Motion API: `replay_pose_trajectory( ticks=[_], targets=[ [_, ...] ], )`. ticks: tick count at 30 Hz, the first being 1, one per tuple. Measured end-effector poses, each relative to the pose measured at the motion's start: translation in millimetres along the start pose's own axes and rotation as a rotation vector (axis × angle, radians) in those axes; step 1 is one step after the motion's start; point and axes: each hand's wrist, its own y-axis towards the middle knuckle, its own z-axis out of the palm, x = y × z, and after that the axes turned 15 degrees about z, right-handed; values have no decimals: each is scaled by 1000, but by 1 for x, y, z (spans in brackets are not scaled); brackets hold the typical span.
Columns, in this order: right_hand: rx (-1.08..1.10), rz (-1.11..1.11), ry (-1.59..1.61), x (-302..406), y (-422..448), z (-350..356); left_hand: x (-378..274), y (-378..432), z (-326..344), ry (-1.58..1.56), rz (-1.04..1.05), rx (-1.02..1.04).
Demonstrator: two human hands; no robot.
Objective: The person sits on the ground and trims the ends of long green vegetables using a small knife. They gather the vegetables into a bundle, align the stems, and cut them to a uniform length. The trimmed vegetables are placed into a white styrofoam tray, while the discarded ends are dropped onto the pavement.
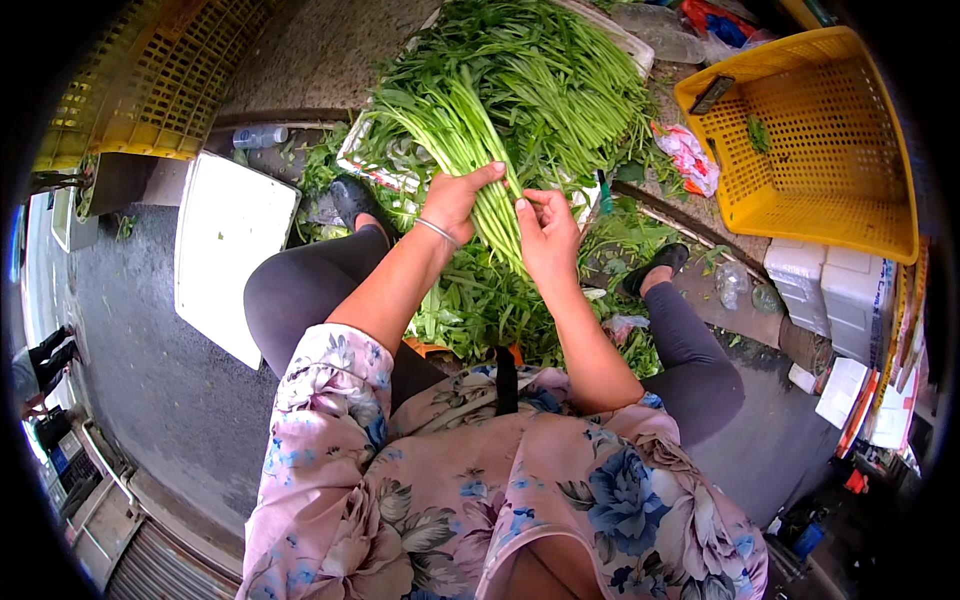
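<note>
My left hand (456,201), with a bracelet at its wrist, grips a bunch of long green stems (480,142) that look like water spinach. The thumb lies across the stems, and their leafy ends point away from me. On the right side of the bunch, my right hand (550,229) has its thumb and fingers bent at the stems' lower part; whether it pinches a stem is hard to see. Beyond both hands, a heap of the same greens (540,90) fills a white foam box (634,46). Loose leaves and trimmings (480,307) cover the ground between my legs.
A yellow plastic crate (817,142) with one leaf inside stands at the right, near white foam boxes (855,300). Yellow crates (161,82) rise at the upper left. A white foam lid (229,247) and a plastic bottle (259,136) lie left. A pink-white bag (688,159) rests by the greens.
</note>
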Motion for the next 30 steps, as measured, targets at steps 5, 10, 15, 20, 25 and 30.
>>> replay_pose_trajectory(
  ticks=[5, 10, 15, 20, 25, 30],
  targets=[
    [144, 103, 149, -8, -1, 1, 6, 4, -11, 14, -15, 57],
    [168, 238, -60, -1, 12, -9, -4, -2, -3, 23, -15, 48],
    [122, 185, -4, 36, 47, -3, 0, 0, -3, 120, 46, 91],
    [285, 281, 110, 41, 68, 6, -1, -1, -2, 194, 120, 148],
    [263, 388, 117, 41, 64, 5, 2, 0, -6, 202, 93, 89],
    [158, 321, 108, 38, 56, 10, 0, -2, -3, 220, 94, 98]
  ],
)
